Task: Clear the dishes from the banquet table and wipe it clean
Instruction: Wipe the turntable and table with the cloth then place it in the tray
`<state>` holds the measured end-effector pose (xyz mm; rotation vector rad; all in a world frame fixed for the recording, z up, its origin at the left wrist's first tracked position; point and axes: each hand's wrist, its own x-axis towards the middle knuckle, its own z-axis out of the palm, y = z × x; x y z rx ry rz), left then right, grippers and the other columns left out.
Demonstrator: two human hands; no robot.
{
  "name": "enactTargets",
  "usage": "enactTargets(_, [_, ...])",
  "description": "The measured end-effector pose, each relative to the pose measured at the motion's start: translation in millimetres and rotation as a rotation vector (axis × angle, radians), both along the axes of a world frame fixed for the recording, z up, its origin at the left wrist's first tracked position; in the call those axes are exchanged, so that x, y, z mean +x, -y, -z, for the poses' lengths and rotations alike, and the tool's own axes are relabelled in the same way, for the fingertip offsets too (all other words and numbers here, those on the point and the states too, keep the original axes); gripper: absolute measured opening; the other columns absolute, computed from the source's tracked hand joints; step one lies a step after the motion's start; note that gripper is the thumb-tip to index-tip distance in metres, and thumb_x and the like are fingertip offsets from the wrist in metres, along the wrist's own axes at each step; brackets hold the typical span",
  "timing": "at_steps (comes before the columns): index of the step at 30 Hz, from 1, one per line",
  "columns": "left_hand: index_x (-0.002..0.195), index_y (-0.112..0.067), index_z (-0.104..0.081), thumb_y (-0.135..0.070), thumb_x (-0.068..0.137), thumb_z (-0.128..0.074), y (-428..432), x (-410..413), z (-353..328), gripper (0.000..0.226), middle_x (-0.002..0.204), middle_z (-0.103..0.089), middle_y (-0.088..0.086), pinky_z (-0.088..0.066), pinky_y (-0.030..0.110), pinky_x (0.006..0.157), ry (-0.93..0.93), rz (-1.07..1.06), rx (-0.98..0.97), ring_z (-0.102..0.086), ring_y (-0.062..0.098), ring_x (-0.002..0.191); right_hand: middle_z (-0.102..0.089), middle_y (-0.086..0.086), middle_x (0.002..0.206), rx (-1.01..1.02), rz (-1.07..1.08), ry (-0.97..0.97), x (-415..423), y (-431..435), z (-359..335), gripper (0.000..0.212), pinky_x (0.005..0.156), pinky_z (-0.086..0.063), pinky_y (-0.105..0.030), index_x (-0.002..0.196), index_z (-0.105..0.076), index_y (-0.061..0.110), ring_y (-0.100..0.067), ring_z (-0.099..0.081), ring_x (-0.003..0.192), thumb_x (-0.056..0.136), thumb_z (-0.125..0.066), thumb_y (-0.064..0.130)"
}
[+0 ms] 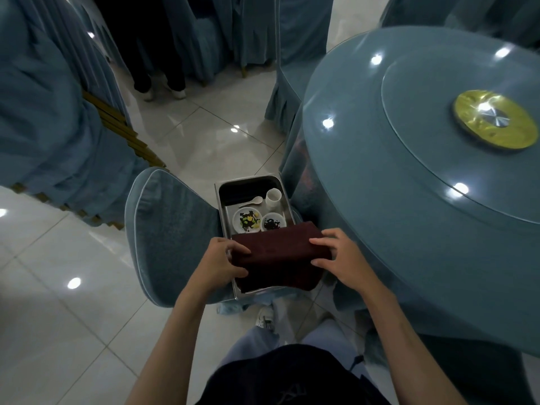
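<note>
A folded dark maroon cloth (277,255) lies across the near end of a steel tray (225,209) that rests on a blue-covered chair seat. My left hand (222,263) grips the cloth's left edge and my right hand (342,255) grips its right edge. Inside the tray sit a white plate with food scraps (247,220), a small bowl with dark leftovers (273,222), a white cup (273,197) and a white spoon (252,201). The round banquet table (380,185) with a glass turntable (432,135) stands to the right, bare of dishes.
The chair's blue backrest (163,229) rises left of the tray. More covered chairs (43,118) stand at left and behind. Another person's legs and shoes (160,86) are at the top. A gold hub (493,118) marks the turntable's centre. White tiled floor (58,317) stretches left.
</note>
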<state>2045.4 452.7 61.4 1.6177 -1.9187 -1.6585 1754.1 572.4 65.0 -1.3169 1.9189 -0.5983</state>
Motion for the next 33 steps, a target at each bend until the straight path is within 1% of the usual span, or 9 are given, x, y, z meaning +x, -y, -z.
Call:
enactTargets(2, [0.098, -0.026, -0.076, 0.002, 0.074, -0.087, -5.4, -2.9, -2.2, 0.039, 0.13, -0.043, -0.003, -0.055, 0.038, 0.102, 0.035, -0.008, -0.08, -0.059, 0.023, 0.117, -0.047, 0.01, 0.133, -0.027, 0.001, -0.054, 2.2, 0.9, 4.9, 0.04, 0.107, -0.044, -0.021, 0.123, -0.074, 0.019, -0.006, -0.052, 0.122, 0.084, -0.084, 0.017])
enactTargets(7, [0.098, -0.017, -0.08, -0.006, 0.084, -0.082, -6.2, -0.7, -5.7, 0.018, 0.121, -0.049, -0.005, -0.049, 0.027, 0.096, 0.112, -0.018, -0.276, -0.057, 0.016, 0.109, -0.052, 0.011, 0.13, -0.057, -0.017, -0.096, 8.9, 6.1, 2.6, 0.011, 0.1, -0.036, -0.022, 0.103, -0.076, 0.021, -0.004, -0.047, 0.119, 0.093, -0.074, 0.023])
enactTargets(11, [0.097, -0.018, -0.073, -0.011, 0.09, -0.078, 4.4, 4.3, -10.2, 0.011, 0.103, -0.069, -0.007, -0.043, 0.013, 0.077, 0.057, -0.028, -0.262, -0.064, 0.01, 0.098, -0.073, 0.014, 0.097, -0.072, 0.077, 0.132, 9.4, 11.4, -3.2, 0.003, 0.082, -0.05, -0.016, 0.098, -0.07, 0.028, 0.001, -0.066, 0.094, 0.098, -0.069, 0.026])
enactTargets(17, [0.116, -0.009, -0.055, -0.008, 0.098, -0.068, 17.1, 6.8, -17.4, 0.022, 0.095, -0.077, 0.01, -0.055, 0.015, 0.068, -0.304, -0.228, 0.037, -0.075, 0.012, 0.088, -0.073, 0.003, 0.098, -0.191, 0.355, 0.322, 7.9, 19.9, -7.6, 0.022, 0.071, -0.056, -0.019, 0.11, -0.054, 0.023, -0.003, -0.072, 0.086, 0.097, -0.071, 0.023])
enactTargets(20, [0.115, -0.018, -0.045, -0.007, 0.103, -0.059, 17.5, -1.2, -18.4, 0.021, 0.092, -0.074, 0.012, -0.056, 0.022, 0.068, -0.407, -0.21, 0.024, -0.072, 0.013, 0.083, -0.071, 0.003, 0.103, -0.189, 0.374, 0.302, 9.1, 23.8, -4.0, 0.016, 0.07, -0.057, -0.021, 0.105, -0.051, 0.028, -0.006, -0.071, 0.089, 0.1, -0.066, 0.026])
enactTargets(23, [0.102, -0.021, -0.059, -0.011, 0.105, -0.056, 21.6, -6.9, -9.1, 0.011, 0.093, -0.066, 0.011, -0.051, 0.032, 0.073, -0.326, -0.093, -0.166, -0.062, 0.018, 0.086, -0.069, 0.005, 0.105, -0.195, 0.354, 0.259, 6.1, 27.0, 0.8, 0.008, 0.081, -0.054, -0.021, 0.098, -0.057, 0.029, -0.002, -0.066, 0.102, 0.101, -0.064, 0.026])
enactTargets(26, [0.095, -0.024, -0.073, -0.01, 0.105, -0.055, 22.7, -12.1, -0.9, 0.024, 0.1, -0.07, -0.001, -0.054, 0.036, 0.082, -0.309, -0.131, -0.192, -0.066, 0.017, 0.097, -0.07, 0.001, 0.109, -0.151, 0.362, 0.393, 1.0, 28.2, 4.1, 0.004, 0.081, -0.056, -0.024, 0.101, -0.066, 0.028, -0.011, -0.067, 0.106, 0.101, -0.065, 0.024])
enactTargets(30, [0.106, -0.02, -0.079, -0.006, 0.104, -0.057, 20.5, -19.2, 0.0, 0.026, 0.112, -0.075, -0.007, -0.054, 0.028, 0.096, -0.281, -0.255, -0.172, -0.067, 0.007, 0.109, -0.068, -0.01, 0.123, 0.042, 0.382, 0.829, -3.1, 31.1, 7.6, 0.028, 0.085, -0.06, -0.039, 0.119, -0.07, 0.022, -0.03, -0.07, 0.11, 0.092, -0.074, 0.017])
enactTargets(33, [0.118, -0.024, -0.076, -0.005, 0.097, -0.067, 23.3, -11.9, 9.5, 0.03, 0.121, -0.07, -0.007, -0.057, 0.027, 0.093, -0.235, -0.213, -0.081, -0.066, 0.008, 0.112, -0.07, -0.017, 0.123, 0.137, 0.315, 0.868, -9.4, 29.9, 21.2, 0.035, 0.095, -0.057, -0.039, 0.116, -0.073, 0.011, -0.033, -0.07, 0.114, 0.082, -0.08, 0.006])
